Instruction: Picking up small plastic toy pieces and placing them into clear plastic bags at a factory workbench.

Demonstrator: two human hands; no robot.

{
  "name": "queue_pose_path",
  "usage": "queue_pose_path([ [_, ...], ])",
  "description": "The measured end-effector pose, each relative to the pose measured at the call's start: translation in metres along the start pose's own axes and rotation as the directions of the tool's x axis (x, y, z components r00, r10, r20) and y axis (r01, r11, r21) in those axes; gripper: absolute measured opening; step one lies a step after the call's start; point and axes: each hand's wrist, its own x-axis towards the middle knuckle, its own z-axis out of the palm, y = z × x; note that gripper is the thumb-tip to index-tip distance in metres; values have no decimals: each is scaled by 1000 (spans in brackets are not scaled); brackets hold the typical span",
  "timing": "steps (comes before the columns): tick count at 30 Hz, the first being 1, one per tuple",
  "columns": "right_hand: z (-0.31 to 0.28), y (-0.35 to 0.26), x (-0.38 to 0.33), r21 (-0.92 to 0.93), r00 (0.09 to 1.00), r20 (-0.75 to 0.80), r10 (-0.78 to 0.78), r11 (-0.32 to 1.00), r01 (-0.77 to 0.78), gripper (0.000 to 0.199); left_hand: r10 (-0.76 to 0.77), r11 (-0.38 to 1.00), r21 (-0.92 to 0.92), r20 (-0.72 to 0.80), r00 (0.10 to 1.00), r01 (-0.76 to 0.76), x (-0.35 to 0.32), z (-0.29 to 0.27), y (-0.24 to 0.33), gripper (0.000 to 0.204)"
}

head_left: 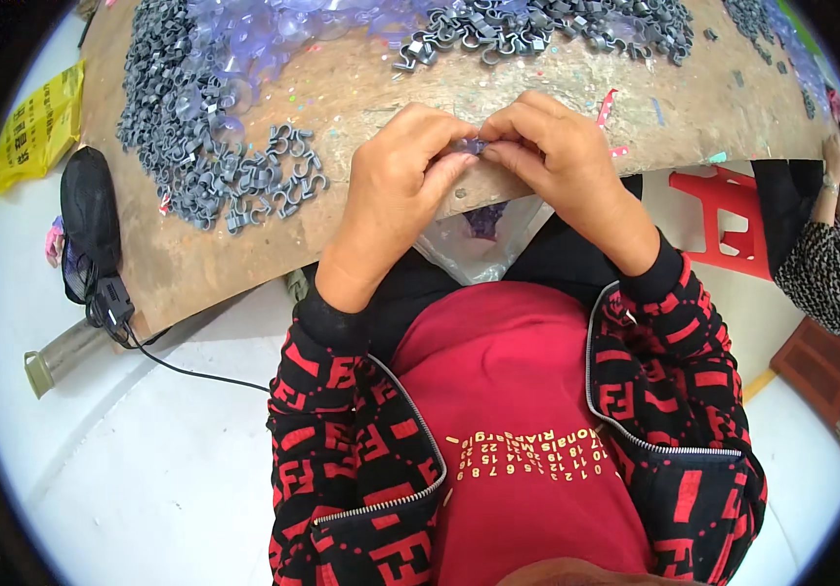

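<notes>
From the head camera we see our left hand [396, 186] and right hand [562, 156] meeting fingertip to fingertip over the near edge of the worn brown counter [361, 88]. Both grips are pinched shut on one small grey plastic clip [472, 146], mostly hidden between them. Loose grey clips [215, 166] lie heaped to the left, beside clear bluish suction cups [264, 39]. A crumpled yellow plastic bag [39, 127] sits at the far left, and a clear plastic bag [479, 239] hangs below the counter edge.
</notes>
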Motion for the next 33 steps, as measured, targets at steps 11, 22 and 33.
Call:
queue_pose_path([
  [11,-3,3,8,6,991,133,-2,1000,1,16,-75,996,53,50,996,72,5,-1,4,18],
  [22,3,-3,1,-165,997,47,-59,984,66,18,22,927,374,-2,1000,-19,1,14,20,13],
  [33,4,13,-2,-41,990,9,-143,989,143,21,-133,991,28,27,991,132,-5,5,-4,23],
])
